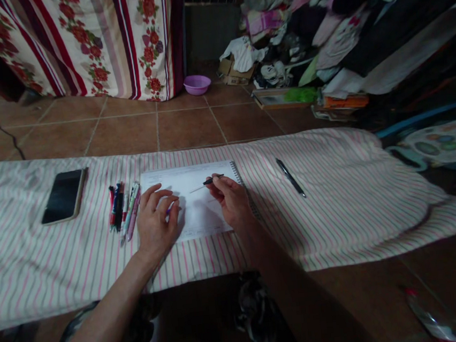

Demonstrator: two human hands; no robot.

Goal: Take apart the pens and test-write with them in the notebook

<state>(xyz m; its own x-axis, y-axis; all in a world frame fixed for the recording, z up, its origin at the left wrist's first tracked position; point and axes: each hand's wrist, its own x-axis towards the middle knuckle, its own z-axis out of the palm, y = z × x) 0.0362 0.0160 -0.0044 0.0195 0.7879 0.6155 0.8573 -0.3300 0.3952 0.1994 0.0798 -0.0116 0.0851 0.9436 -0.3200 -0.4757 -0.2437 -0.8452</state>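
My right hand (230, 196) pinches the black part of a pen (213, 180) above the notebook's right half. A thin, pale refill sticks out of it toward the lower left. My left hand (157, 215) is over the notebook's left edge with its fingers curled. A small purple piece (169, 211), which looks like part of a pen, shows between thumb and forefinger; most of it is hidden. Beneath both hands lies the spiral notebook (200, 216), open at a white page with its coil on the right. Several pens (124, 210) lie together left of my left hand.
A dark-screened phone (64, 195) lies at the left of the striped cloth (355, 196). Right of the notebook lies a black pen (291, 178). Beyond, on the tiled floor, are a purple basin (197, 84) and heaped clothes (274, 21). A plastic bottle (430, 318) lies at lower right.
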